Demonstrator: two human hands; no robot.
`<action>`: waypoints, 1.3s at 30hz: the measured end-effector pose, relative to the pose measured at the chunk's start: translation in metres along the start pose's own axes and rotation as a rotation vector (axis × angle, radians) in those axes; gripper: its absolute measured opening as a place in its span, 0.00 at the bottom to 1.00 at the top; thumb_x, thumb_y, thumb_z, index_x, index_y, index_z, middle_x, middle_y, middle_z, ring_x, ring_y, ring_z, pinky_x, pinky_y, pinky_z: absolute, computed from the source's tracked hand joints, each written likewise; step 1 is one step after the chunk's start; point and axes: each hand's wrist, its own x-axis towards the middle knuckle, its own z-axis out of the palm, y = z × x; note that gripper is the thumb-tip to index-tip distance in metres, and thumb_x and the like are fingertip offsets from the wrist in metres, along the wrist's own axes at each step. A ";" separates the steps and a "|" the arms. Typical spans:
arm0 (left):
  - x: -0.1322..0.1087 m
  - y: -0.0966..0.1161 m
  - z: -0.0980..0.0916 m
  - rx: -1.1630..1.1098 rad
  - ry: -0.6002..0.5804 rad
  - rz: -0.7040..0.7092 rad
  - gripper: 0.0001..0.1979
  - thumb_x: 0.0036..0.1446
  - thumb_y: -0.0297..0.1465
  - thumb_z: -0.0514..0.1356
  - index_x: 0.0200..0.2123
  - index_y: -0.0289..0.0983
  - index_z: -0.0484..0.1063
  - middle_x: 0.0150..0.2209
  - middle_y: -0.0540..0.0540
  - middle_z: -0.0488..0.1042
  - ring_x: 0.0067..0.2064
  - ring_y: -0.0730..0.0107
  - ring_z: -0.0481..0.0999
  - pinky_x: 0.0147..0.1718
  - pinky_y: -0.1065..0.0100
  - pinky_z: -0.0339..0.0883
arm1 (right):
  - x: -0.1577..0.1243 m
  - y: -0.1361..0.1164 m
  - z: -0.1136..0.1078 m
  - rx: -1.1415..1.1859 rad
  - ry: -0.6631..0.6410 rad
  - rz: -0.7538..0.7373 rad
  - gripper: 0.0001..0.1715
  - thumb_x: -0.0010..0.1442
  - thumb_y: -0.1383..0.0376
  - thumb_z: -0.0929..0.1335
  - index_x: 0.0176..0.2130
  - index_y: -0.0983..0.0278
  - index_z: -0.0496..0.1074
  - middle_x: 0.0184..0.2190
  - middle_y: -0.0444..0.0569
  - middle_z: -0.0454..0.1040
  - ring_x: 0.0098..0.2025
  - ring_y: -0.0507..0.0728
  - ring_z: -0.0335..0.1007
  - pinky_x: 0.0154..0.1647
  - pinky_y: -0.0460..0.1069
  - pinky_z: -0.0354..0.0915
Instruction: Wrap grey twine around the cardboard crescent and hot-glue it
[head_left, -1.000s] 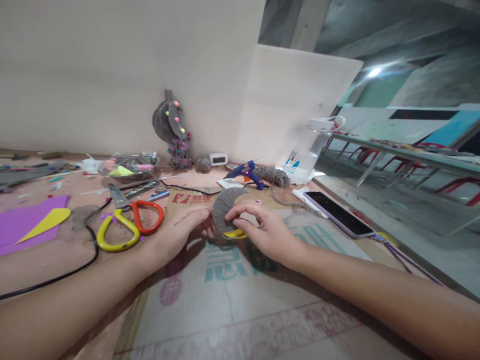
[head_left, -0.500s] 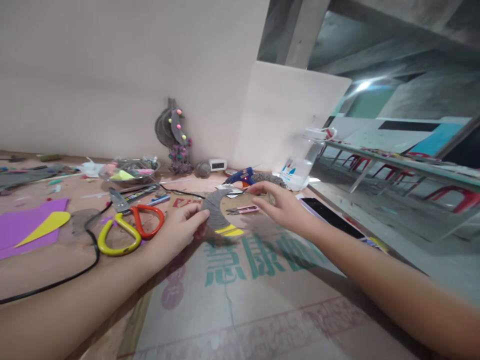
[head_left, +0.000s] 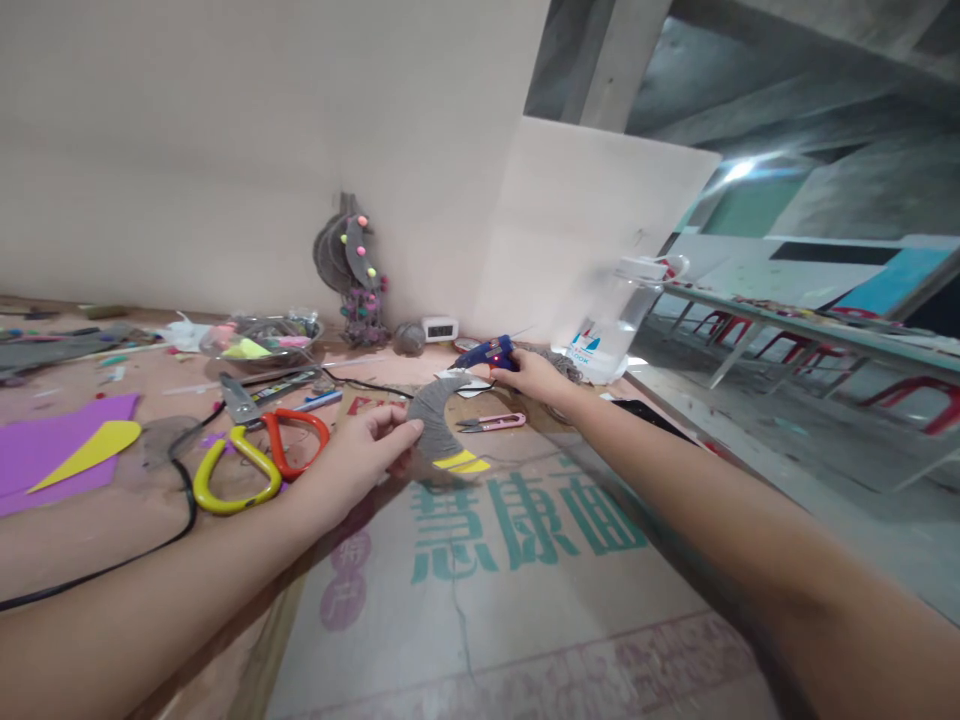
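Observation:
Between the thumb and fingers of my left hand (head_left: 379,445) is a crescent (head_left: 435,418) wound with grey yarn, held just over the cardboard. Its lower tip is bare and yellow. My right hand (head_left: 544,380) is at the blue hot glue gun (head_left: 484,352), its fingers closed about the handle end, which they partly hide. A small red light glows on the gun. Pink thread snips (head_left: 495,423) lie on the cardboard between my hands. Grey yarn (head_left: 568,366) is bunched behind my right hand.
Printed cardboard (head_left: 517,620) covers the table before me. To the left lie scissors (head_left: 236,475), purple sheets (head_left: 56,450) and a black cable (head_left: 191,500). Behind stand a bowl of bits (head_left: 262,345), a decorated yarn crescent (head_left: 349,260), a small clock (head_left: 439,329) and a clear jug (head_left: 607,330).
My right hand has moved forward and left, from above the snips to the glue gun, and closed on it. My left hand keeps its hold on the crescent.

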 end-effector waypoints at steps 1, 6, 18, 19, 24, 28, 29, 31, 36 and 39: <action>0.000 0.000 0.000 0.000 -0.003 0.001 0.10 0.48 0.38 0.59 0.30 0.36 0.69 0.21 0.55 0.67 0.20 0.79 0.64 0.20 0.77 0.59 | 0.005 0.000 0.004 -0.003 0.010 0.022 0.24 0.50 0.57 0.68 0.42 0.71 0.69 0.39 0.58 0.74 0.39 0.59 0.71 0.39 0.51 0.65; 0.001 -0.002 0.002 -0.045 0.001 0.001 0.09 0.49 0.37 0.58 0.29 0.36 0.66 0.18 0.55 0.66 0.19 0.79 0.65 0.19 0.77 0.60 | 0.011 -0.004 0.012 -0.014 0.072 0.100 0.20 0.51 0.62 0.67 0.42 0.72 0.69 0.38 0.59 0.74 0.36 0.59 0.71 0.36 0.50 0.64; -0.001 -0.001 0.003 -0.125 0.106 -0.065 0.07 0.46 0.33 0.57 0.24 0.37 0.62 0.16 0.55 0.65 0.16 0.80 0.63 0.15 0.79 0.56 | -0.052 -0.036 -0.033 0.153 0.099 0.004 0.16 0.56 0.57 0.63 0.36 0.65 0.72 0.28 0.49 0.76 0.30 0.55 0.73 0.34 0.48 0.66; -0.001 -0.001 0.003 -0.119 0.105 -0.059 0.06 0.46 0.33 0.56 0.25 0.37 0.62 0.15 0.56 0.65 0.16 0.80 0.63 0.15 0.79 0.56 | -0.059 -0.040 -0.035 0.220 0.095 -0.026 0.15 0.56 0.57 0.63 0.36 0.65 0.71 0.31 0.49 0.76 0.31 0.55 0.73 0.36 0.48 0.66; 0.000 -0.001 0.003 -0.082 0.086 -0.017 0.07 0.47 0.33 0.57 0.26 0.37 0.61 0.16 0.56 0.66 0.16 0.80 0.64 0.15 0.78 0.57 | -0.105 -0.057 -0.038 0.430 0.015 -0.104 0.12 0.55 0.58 0.65 0.34 0.64 0.70 0.34 0.49 0.75 0.34 0.55 0.72 0.38 0.49 0.67; -0.002 0.001 0.003 -0.102 0.108 -0.044 0.08 0.48 0.33 0.57 0.27 0.37 0.60 0.17 0.55 0.68 0.17 0.79 0.66 0.17 0.76 0.60 | -0.132 -0.059 -0.030 0.400 -0.031 -0.049 0.15 0.54 0.53 0.65 0.32 0.63 0.69 0.28 0.47 0.73 0.32 0.56 0.70 0.34 0.50 0.67; -0.002 0.001 0.004 -0.100 0.114 -0.051 0.08 0.48 0.33 0.57 0.27 0.37 0.60 0.17 0.55 0.68 0.17 0.79 0.66 0.17 0.76 0.60 | -0.135 -0.059 -0.028 0.398 -0.030 -0.064 0.15 0.54 0.53 0.64 0.31 0.62 0.68 0.28 0.47 0.72 0.31 0.55 0.69 0.33 0.50 0.66; -0.003 0.003 0.004 -0.095 0.120 -0.055 0.08 0.47 0.33 0.58 0.26 0.37 0.60 0.17 0.55 0.68 0.17 0.79 0.66 0.17 0.77 0.60 | -0.138 -0.058 -0.025 0.395 -0.060 -0.115 0.14 0.55 0.53 0.64 0.31 0.61 0.68 0.28 0.46 0.70 0.30 0.55 0.68 0.32 0.49 0.66; -0.004 0.006 0.005 -0.130 0.125 -0.058 0.09 0.47 0.32 0.58 0.25 0.37 0.58 0.17 0.56 0.67 0.18 0.80 0.65 0.17 0.77 0.60 | -0.139 -0.058 -0.022 0.417 -0.141 -0.146 0.14 0.53 0.54 0.66 0.32 0.62 0.67 0.30 0.48 0.71 0.31 0.56 0.68 0.31 0.48 0.66; -0.003 0.005 0.004 -0.114 0.128 -0.064 0.08 0.48 0.33 0.57 0.26 0.37 0.59 0.17 0.55 0.67 0.18 0.80 0.65 0.17 0.77 0.60 | -0.139 -0.059 -0.021 0.380 -0.142 -0.146 0.14 0.52 0.54 0.67 0.33 0.63 0.68 0.29 0.48 0.72 0.31 0.56 0.68 0.31 0.48 0.65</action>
